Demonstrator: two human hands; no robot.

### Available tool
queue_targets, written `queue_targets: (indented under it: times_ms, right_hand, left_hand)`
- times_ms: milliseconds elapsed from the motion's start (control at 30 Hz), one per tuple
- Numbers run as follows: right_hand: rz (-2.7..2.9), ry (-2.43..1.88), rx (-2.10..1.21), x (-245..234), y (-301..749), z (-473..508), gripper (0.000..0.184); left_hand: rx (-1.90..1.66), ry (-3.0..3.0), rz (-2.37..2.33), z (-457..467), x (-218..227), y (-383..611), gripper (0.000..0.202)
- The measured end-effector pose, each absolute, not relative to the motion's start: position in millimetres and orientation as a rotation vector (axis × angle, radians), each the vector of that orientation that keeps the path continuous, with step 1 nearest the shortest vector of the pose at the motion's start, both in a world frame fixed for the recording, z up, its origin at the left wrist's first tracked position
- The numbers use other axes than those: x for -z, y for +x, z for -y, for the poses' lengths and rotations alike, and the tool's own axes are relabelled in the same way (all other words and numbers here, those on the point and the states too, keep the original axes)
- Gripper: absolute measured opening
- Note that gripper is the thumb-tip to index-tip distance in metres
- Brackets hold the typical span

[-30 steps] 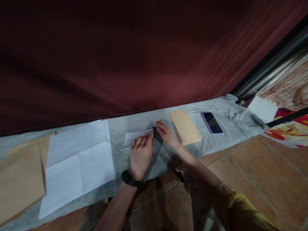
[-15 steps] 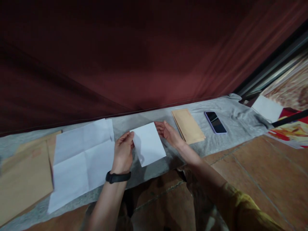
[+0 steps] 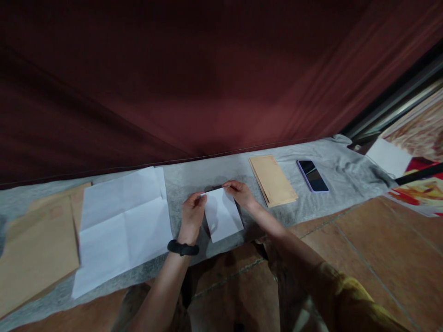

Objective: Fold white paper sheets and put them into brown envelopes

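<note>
A folded sheet of white paper (image 3: 223, 216) is between my hands, over the grey cloth. My left hand (image 3: 193, 212), with a black band on its wrist, pinches the paper's far left corner. The far right corner is pinched by my right hand (image 3: 240, 192). The paper's far edge is lifted a little and casts a shadow on the cloth. Left of my left hand lie larger white sheets (image 3: 124, 230) with fold creases. Small brown envelopes (image 3: 273, 180) lie stacked to the right of my right hand.
A phone (image 3: 312, 176) in a purple case lies right of the small envelopes. Large brown envelopes (image 3: 38, 244) overlap at the far left. Behind the grey cloth (image 3: 194, 171) hangs a dark red curtain (image 3: 207, 92). Tiled floor (image 3: 374, 249) runs along the front right.
My left hand has moved right and up the paper's edge to its far corner. My right hand has closed from spread fingers into a pinch on the other far corner.
</note>
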State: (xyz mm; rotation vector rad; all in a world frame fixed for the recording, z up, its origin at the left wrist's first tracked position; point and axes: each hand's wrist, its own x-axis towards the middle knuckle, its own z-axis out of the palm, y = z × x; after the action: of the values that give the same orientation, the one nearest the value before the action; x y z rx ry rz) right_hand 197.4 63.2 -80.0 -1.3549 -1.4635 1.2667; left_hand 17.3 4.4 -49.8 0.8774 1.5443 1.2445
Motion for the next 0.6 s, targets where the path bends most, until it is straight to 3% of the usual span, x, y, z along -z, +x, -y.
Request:
queue_targets:
  times_ms: [333,600]
  right_hand:
    - [1.43,-1.348,-1.351,74,200,-60,0.017]
    - [1.196,-1.167,-1.929,58,204,-40,0.041]
  left_hand:
    - [-1.206,1.071,-1.615,-13,43,11,0.014]
    - [-1.325,0.887,-1.622,-10,42,1,0.031]
